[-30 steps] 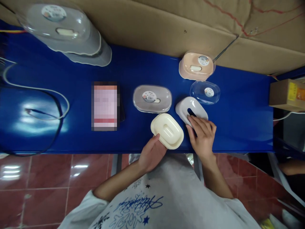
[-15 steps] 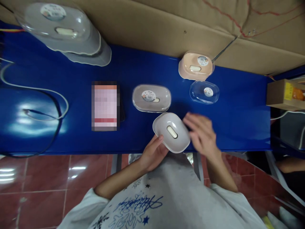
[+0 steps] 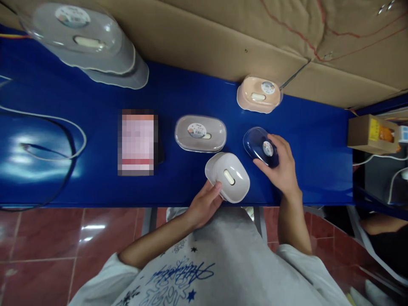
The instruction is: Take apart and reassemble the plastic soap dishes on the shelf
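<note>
My left hand [image 3: 207, 204] is closed on the rim of a pale grey plastic box [image 3: 239, 174], tilted near the table's front edge, with a white oblong piece showing in it. To the right, my right hand [image 3: 280, 165] grips a clear oval lid [image 3: 255, 142] between thumb and fingers; the lid bears a round white label. Just behind the grey box sits a lidded grey box [image 3: 183, 132], also labelled. Farther back, a peach box [image 3: 247, 102] with a clear lid stands by the cardboard.
A tall stack of grey boxes [image 3: 140, 74] stands at the back left. A blurred-out flat item [image 3: 137, 142] lies left of centre, with a white cable [image 3: 63, 119] beyond it. Cardboard [image 3: 204, 38] lines the back; a small carton [image 3: 360, 131] sits at the right.
My right hand has left the grey box's side, moved right and taken hold of the clear lid, drawing it nearer and tilting it. My left hand still holds the grey box.
</note>
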A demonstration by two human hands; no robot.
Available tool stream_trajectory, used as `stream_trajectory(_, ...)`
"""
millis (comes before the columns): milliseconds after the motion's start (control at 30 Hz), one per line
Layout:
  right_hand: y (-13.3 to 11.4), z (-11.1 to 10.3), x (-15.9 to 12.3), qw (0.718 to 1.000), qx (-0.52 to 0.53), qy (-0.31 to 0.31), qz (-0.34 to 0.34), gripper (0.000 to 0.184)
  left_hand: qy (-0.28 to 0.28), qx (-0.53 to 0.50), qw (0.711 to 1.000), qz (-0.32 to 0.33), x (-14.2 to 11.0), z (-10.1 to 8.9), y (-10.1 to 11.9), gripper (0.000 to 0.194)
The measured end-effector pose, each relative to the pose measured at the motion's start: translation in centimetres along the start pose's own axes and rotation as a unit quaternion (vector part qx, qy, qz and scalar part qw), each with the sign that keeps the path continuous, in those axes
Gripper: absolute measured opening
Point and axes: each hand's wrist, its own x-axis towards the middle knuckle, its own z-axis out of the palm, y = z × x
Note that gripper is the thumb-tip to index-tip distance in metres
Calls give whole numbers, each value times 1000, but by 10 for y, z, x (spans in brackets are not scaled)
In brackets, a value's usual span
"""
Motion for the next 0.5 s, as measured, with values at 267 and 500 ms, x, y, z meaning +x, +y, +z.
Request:
stream_trajectory(267,-80,20,-55,993,112,-20,-10,78,-72,98,991,48,1,3,-12,67)
stream_trajectory(500,-79,36,-64,994,77,69,-38,88,-117,163,975,99,-9,2,-6,58)
